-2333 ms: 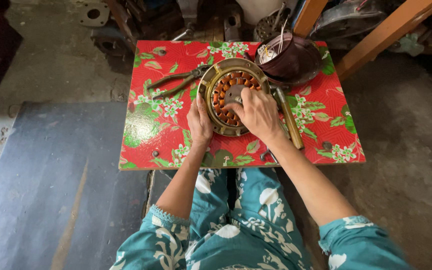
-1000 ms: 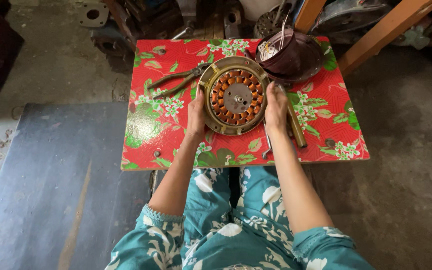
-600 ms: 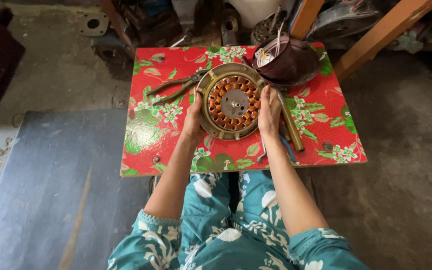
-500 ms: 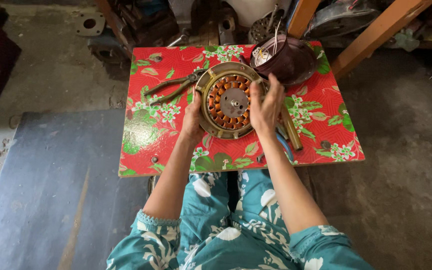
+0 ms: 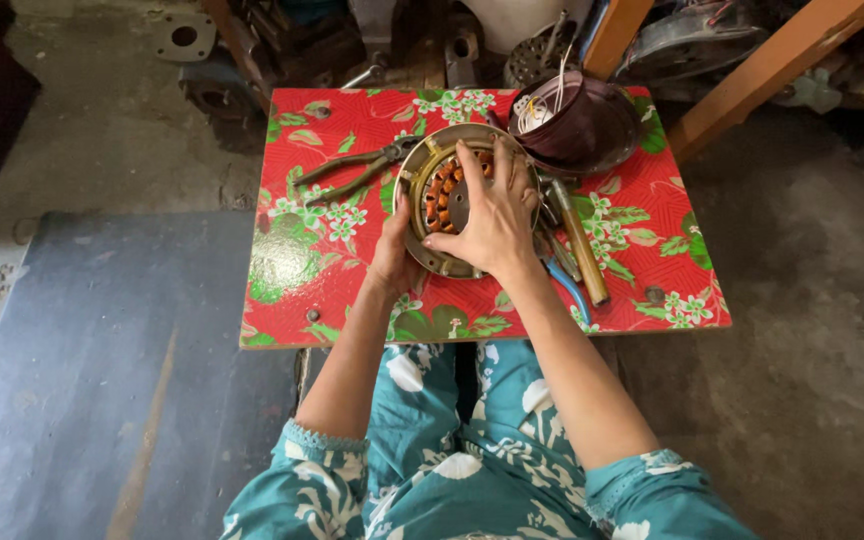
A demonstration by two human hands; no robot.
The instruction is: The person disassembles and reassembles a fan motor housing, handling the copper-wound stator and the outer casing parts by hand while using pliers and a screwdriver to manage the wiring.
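So, looking down at a small table (image 5: 332,250) with a red flowered cover. Dead centre sits a round motor stator (image 5: 439,190), a brass-coloured ring with copper coils packed around the inside. The left hand (image 5: 392,255) cups the rim at about 7 o'clock, fingers curled against the edge, steadying it. The right hand (image 5: 492,215) lies spread flat over the top, fingers fanned toward 12 o'clock and covering most of the hub, so I can't tell whether it's pinching anything underneath.

Around it: green-handled pliers (image 5: 357,170) lie at 10 o'clock, just beside the ring. A dark maroon bowl (image 5: 577,125) with loose white wires in it sits at 1 o'clock, touching or nearly touching the rim. At 3 to 4 o'clock there's a wooden-handled tool (image 5: 582,250) and a blue-handled one (image 5: 567,290) half tucked under the right wrist.

My read: this is the handling step, with the stator braced and pressed or turned in place. Whatever comes next calls for the left hand keeping a firm hold on that rim so the ring doesn't skate on the slick cover.
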